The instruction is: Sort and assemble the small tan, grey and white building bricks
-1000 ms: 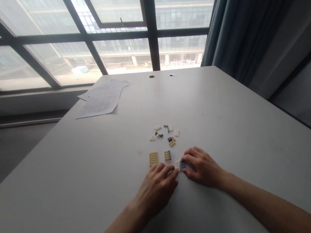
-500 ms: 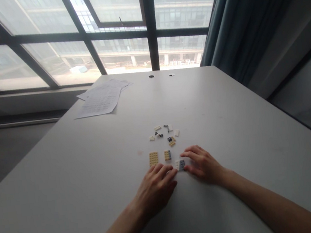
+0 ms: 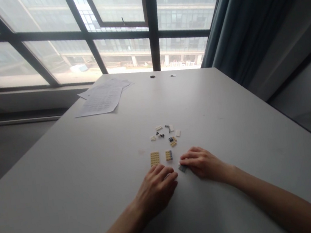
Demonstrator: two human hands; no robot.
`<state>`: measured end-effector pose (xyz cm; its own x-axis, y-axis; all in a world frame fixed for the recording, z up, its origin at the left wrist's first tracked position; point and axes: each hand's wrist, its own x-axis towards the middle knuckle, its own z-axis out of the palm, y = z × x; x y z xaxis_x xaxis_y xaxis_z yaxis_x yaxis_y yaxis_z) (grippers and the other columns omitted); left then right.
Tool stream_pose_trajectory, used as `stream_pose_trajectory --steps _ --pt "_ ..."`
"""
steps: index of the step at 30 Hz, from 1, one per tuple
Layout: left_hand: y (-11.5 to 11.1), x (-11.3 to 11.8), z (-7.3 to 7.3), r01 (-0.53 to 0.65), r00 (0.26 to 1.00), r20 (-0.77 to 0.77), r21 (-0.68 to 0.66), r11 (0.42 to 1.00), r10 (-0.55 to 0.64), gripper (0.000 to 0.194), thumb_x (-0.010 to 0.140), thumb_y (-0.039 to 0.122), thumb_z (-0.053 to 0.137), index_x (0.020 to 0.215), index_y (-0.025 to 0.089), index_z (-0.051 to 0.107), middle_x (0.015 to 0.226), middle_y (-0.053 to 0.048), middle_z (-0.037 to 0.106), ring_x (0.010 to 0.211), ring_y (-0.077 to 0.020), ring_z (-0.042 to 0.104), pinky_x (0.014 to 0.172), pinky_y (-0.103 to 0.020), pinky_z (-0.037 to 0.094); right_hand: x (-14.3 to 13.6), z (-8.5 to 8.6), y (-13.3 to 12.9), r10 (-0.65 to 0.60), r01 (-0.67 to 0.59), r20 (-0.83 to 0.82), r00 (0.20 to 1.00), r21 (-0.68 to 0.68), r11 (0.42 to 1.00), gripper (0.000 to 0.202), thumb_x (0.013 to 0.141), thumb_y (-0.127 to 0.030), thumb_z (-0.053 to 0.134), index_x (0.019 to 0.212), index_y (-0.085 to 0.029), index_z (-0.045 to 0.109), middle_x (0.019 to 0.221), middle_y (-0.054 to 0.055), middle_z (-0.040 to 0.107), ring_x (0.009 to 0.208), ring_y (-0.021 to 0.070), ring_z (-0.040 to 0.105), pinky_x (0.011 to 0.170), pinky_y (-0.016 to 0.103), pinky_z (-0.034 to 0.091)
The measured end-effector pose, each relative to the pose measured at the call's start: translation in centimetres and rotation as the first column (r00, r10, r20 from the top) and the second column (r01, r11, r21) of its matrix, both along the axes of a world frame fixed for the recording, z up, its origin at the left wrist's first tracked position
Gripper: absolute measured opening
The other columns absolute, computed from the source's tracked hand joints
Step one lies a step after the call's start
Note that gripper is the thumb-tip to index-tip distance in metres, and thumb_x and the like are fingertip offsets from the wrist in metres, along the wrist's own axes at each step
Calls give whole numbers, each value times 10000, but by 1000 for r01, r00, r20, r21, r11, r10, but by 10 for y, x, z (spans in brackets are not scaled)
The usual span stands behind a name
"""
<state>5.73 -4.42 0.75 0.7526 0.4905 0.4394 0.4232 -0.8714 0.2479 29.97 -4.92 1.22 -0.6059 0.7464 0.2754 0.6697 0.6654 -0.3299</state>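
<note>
My right hand [image 3: 203,163] pinches a small grey-and-white toy building brick piece [image 3: 182,168] by its upper right edge, between thumb and fingertips. The piece looks tilted against the white table. My left hand [image 3: 160,186] rests on the table, loosely curled with the fingers somewhat apart, and nothing shows in it. Just beyond its fingertips lies a tan studded plate [image 3: 154,158], its near end close to the fingers. A smaller tan-and-grey brick block [image 3: 168,155] sits between the two hands, a little farther away.
Several loose small pieces lie past the blocks, among them tan pieces [image 3: 173,142], a white tile [image 3: 178,133] and a white studded strip [image 3: 158,128]. Printed paper sheets [image 3: 101,98] lie at the far left of the table [image 3: 215,112]. A dark curtain [image 3: 235,25] hangs at right.
My right hand's fingers have closed on the grey-and-white piece, which has turned and tilted. My left hand has barely moved. The whole view has shifted slightly.
</note>
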Motion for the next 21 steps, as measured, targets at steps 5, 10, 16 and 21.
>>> stream_pose_trajectory --steps 5,10,16,21 --pt "0 1 -2 2 1000 -23 -7 1000 -2 150 890 182 513 1014 211 591 929 -46 636 824 -177 536 768 -334 439 -14 4 -18 -246 247 33 969 -31 969 214 872 -165 530 1049 -194 646 971 78 659 930 216 544 862 357 462" --pt "-1 2 -2 16 999 -51 18 1000 -15 157 893 184 507 1023 207 593 938 -54 632 836 -182 533 778 -340 438 -36 4 -32 -375 379 113 920 -18 925 170 872 -216 534 1008 -162 620 902 95 623 865 239 534 792 369 467" --pt "-2 3 1 15 998 -57 53 998 -12 191 892 181 505 1061 197 594 948 -63 627 861 -184 538 786 -339 443 -23 7 -27 -355 355 25 934 -148 923 369 842 -274 609 1194 -170 565 1007 98 623 920 225 571 837 352 478" --pt "-2 3 3 13 996 -89 67 998 -7 147 895 199 504 1000 204 607 898 -52 610 812 -181 519 749 -334 438 -2 14 -10 -189 190 27 982 -220 957 512 812 -245 642 1308 -247 514 1112 80 590 1031 217 553 927 356 460"
